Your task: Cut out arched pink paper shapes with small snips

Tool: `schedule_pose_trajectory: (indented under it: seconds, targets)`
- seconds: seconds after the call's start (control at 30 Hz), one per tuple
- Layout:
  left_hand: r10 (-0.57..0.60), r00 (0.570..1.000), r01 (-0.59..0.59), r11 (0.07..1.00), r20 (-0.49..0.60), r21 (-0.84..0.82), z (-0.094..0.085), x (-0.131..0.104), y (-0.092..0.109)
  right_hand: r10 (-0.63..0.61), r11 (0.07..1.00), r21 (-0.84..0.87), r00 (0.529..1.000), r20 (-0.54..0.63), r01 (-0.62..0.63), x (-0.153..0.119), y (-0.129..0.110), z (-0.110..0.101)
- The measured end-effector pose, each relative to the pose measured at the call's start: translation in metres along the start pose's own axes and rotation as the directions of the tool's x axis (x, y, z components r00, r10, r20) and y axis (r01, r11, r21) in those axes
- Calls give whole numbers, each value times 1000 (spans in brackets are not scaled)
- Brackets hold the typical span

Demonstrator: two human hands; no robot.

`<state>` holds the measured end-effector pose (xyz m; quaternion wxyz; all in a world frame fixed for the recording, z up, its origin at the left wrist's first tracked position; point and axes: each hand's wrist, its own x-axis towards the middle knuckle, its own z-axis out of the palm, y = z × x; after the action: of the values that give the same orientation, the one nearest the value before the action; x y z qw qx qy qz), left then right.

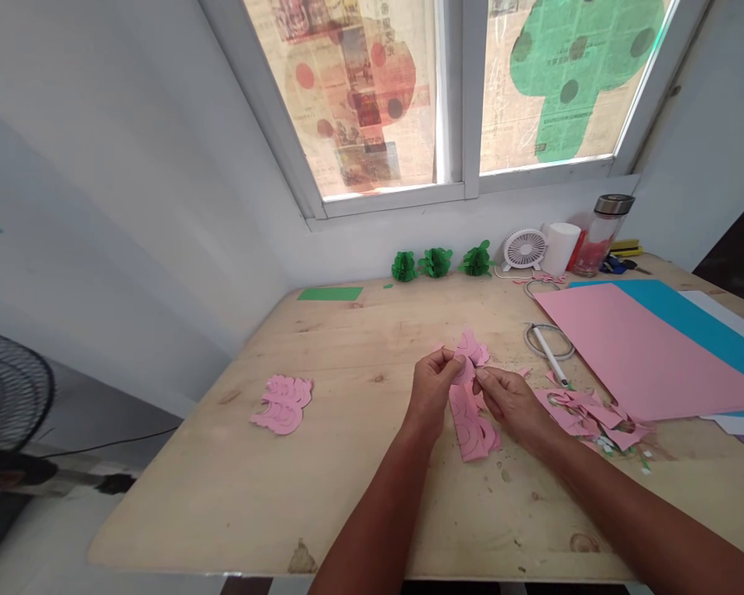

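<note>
My left hand [437, 380] is closed, with a small pink paper cutout [464, 370] pinched between thumb and fingers. At the right edge of that piece, the fingertips of my right hand [502, 395] are pinched together on the paper. A thin dark line shows between the hands; I cannot tell if it is a shadow or a tool. Just beyond the fingers is a scalloped pink piece [471, 343]. Below them lies a pink paper strip [468, 430] with curved lines drawn on it. Further left rests a stack of scalloped pink cutouts [283, 403].
Pink scraps [595, 417] lie right of my hands, near a white pen [550, 355]. Coloured paper sheets [651, 347] cover the right side. Along the wall stand green paper ornaments [436, 262], a small fan [524, 249] and a bottle [604, 235]. A green strip [330, 293] lies back left.
</note>
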<state>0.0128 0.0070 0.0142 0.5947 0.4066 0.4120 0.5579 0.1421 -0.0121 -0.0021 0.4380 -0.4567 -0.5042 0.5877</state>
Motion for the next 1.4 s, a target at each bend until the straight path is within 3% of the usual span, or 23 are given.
schedule_pose_trajectory:
  seconds: [0.2, 0.43, 0.6, 0.9, 1.17, 1.4]
  targets:
    - [-40, 992, 26, 992, -119, -120, -1, 4, -2, -7, 998, 63, 1000, -25, 9, 0, 2, 0]
    - [-146, 987, 124, 960, -69, -251, 1, 3, -4, -20, 981, 186, 985, -169, 52, 3, 0, -3]
    - [-174, 985, 173, 958, 12, -229, 6, 0, -6, 2, 969, 239, 965, -263, 63, 2, -4, -2]
    - [-176, 981, 185, 974, 75, -132, 6, -1, -9, -24, 977, 196, 959, -283, 83, 2, -4, -2]
    - [-62, 998, 61, 997, -13, -40, 0, 1, -3, -30, 993, 105, 965, -261, 60, 2, -3, -1]
    - [-153, 985, 152, 988, 84, 21, -4, 2, 3, -74, 993, 69, 961, -265, 95, 4, -1, -5]
